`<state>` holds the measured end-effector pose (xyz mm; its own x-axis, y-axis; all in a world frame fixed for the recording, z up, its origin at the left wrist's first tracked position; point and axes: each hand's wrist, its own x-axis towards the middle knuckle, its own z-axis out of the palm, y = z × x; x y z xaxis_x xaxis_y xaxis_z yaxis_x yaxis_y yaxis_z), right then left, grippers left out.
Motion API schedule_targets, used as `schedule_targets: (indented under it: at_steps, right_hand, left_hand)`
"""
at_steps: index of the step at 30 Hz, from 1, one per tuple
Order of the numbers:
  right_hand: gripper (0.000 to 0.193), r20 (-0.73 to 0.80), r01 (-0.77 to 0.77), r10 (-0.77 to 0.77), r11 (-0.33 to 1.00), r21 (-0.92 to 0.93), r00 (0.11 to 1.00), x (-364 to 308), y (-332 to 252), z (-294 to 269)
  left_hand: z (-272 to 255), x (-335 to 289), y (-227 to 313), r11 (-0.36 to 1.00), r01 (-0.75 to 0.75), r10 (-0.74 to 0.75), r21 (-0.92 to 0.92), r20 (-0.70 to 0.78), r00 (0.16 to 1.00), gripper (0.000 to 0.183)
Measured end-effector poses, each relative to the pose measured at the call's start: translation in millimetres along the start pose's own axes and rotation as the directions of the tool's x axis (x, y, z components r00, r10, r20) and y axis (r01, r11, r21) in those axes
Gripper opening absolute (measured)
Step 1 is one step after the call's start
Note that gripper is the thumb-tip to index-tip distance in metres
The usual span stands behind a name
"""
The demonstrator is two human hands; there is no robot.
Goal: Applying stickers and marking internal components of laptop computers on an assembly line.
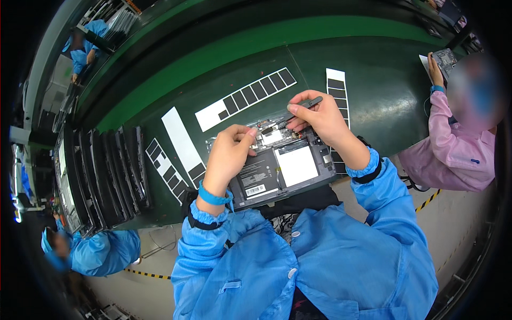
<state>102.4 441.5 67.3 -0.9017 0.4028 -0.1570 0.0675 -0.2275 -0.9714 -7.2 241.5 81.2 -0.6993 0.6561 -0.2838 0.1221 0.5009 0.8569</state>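
Observation:
An opened laptop base [322, 152] lies before me, its insides facing up. A black battery [255, 173] with a printed label fills its near left part, beside a white rectangle [297, 166]. My right hand [325, 121] is closed round dark tweezers [305, 109], held like a pen, their tips pointing down-left over the circuit board [273, 137]. A small black patch shows on the board near the tips; whether they touch it I cannot tell. At the board's left side my left hand [228, 152] is pinched. Its fingertips hide whatever they hold.
White sheets with black rectangular stickers [246, 97], [337, 88], [168, 170] and a mostly bare white strip [181, 137] surround the laptop on the green table [384, 74]. Several dark laptop parts [114, 176] stand upright at left. A co-worker in pink [453, 144] sits at right.

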Motion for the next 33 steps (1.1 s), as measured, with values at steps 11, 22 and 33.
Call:
schedule_targets:
  at_steps: [11, 22, 33]
  right_hand:
    - [0.018, -0.033, -0.022, 0.023, 0.999, 0.032, 0.999, 11, 15, 10]
    - [0.019, -0.056, 0.021, -0.018, 0.998, 0.055, 0.998, 11, 22, 9]
    - [0.017, -0.063, 0.049, -0.054, 0.996, -0.080, 0.997, 8, 23, 11]
  left_hand:
    - [6, 20, -15, 1.000, 0.012, -0.012, -0.001, -0.015, 1.000, 0.023]
    - [9, 19, -19, 0.997, -0.049, 0.046, -0.062, -0.044, 0.998, 0.019]
    - [14, 22, 4, 0.984, 0.046, -0.020, 0.170, -0.148, 0.989, 0.026]
